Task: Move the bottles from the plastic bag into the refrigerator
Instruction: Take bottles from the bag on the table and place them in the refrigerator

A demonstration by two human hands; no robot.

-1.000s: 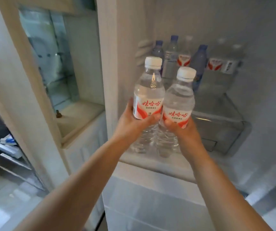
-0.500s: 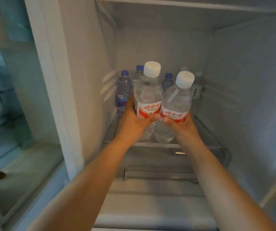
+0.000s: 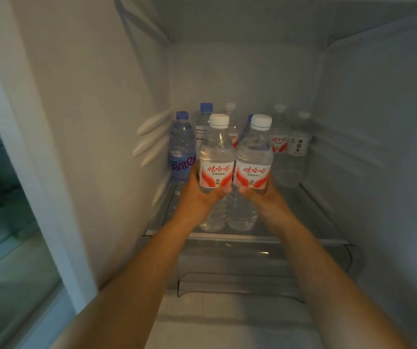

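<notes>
Head view looks into the open refrigerator, both forearms reaching in from 6 o'clock toward the glass shelf. Going left to right: at 9 o'clock of the hands a blue-tinted bottle with a blue cap stands near the left wall, and just behind it a clear blue-capped bottle. The left hand has its grip clamped round the left white-capped bottle, thumb lying across the bottom edge of the red-and-white label. Touching that bottle's side is the right white-capped bottle, with the right hand clamped round it the same way. Both held bottles are upright, inside the refrigerator near the front of the shelf; whether their bases touch the glass cannot be told. Behind them, partly hidden, stand more bottles. At 2 o'clock, near the back wall, a red-labelled bottle and a white-labelled bottle stand side by side. Below the shelf sits a clear drawer.
</notes>
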